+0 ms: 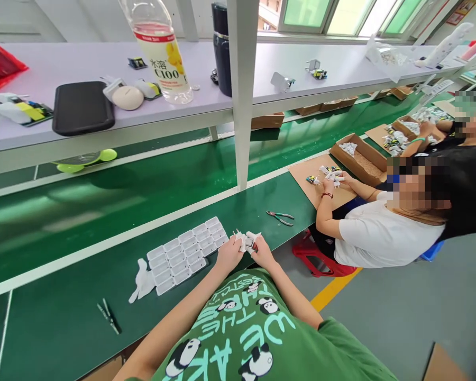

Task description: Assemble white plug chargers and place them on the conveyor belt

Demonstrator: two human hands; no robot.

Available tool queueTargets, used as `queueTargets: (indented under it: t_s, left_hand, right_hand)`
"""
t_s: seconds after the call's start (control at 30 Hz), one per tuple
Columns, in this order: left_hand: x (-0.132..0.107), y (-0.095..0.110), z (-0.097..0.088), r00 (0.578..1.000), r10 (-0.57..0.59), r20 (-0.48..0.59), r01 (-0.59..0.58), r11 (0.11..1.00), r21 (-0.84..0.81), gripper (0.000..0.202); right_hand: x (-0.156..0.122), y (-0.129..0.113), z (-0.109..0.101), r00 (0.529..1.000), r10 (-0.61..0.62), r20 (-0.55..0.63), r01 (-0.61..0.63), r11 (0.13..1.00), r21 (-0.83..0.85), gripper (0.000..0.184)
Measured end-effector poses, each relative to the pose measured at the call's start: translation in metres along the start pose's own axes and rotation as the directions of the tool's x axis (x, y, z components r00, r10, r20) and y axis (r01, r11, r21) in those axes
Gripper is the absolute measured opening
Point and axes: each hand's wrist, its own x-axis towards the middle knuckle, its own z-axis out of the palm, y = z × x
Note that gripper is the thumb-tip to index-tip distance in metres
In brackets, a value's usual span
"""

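Note:
Close in front of my green shirt, both hands meet over the bench edge. My left hand (pixel 230 255) is closed on a small white plug casing (pixel 243 243) with metal prongs pointing up. The fingers of my right hand (pixel 263 254) pinch the same casing from the other side, and white coverings appear to wrap some fingertips. Details between the fingers are too small to make out. Left of my hands lies a white compartment tray (pixel 187 255). Beside its left end rests a crumpled white glove (pixel 143 280). Green-handled cutting pliers (pixel 280 217) lie to the right.
Tweezers (pixel 108 316) lie at the left on the green bench (pixel 63 301). Above runs a shelf (pixel 206 114) with a bottle (pixel 162 58), a dark flask (pixel 222 58) and a black case (pixel 83 107). At right, a co-worker (pixel 381 233) handles parts beside a cardboard box (pixel 359 159).

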Motion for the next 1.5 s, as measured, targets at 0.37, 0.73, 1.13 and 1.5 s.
queueTargets:
  t_s: [0.37, 0.73, 1.13, 1.5]
  left_hand:
    - [0.013, -0.016, 0.039, 0.985, -0.154, 0.074, 0.162, 0.705, -0.691, 0.014]
    - [0.032, -0.04, 0.052, 0.963, -0.188, 0.192, 0.257, 0.433, -0.864, 0.024]
    - [0.032, -0.037, 0.063, 0.951, -0.301, 0.077, 0.198, 0.396, -0.897, 0.013]
    - [0.039, -0.04, 0.061, 0.96, -0.271, 0.075, 0.184, 0.404, -0.896, 0.012]
  right_hand:
    - [0.007, 0.046, 0.007, 0.998, 0.062, 0.032, -0.063, 0.998, 0.015, 0.045]
    - [0.019, 0.057, 0.013, 0.999, 0.046, 0.017, -0.044, 0.994, -0.105, 0.051]
    - [0.024, 0.065, 0.01, 0.954, -0.294, 0.054, 0.297, 0.913, -0.28, 0.041]
    - [0.031, 0.054, -0.003, 0.917, -0.299, 0.265, 0.382, 0.851, -0.361, 0.024]
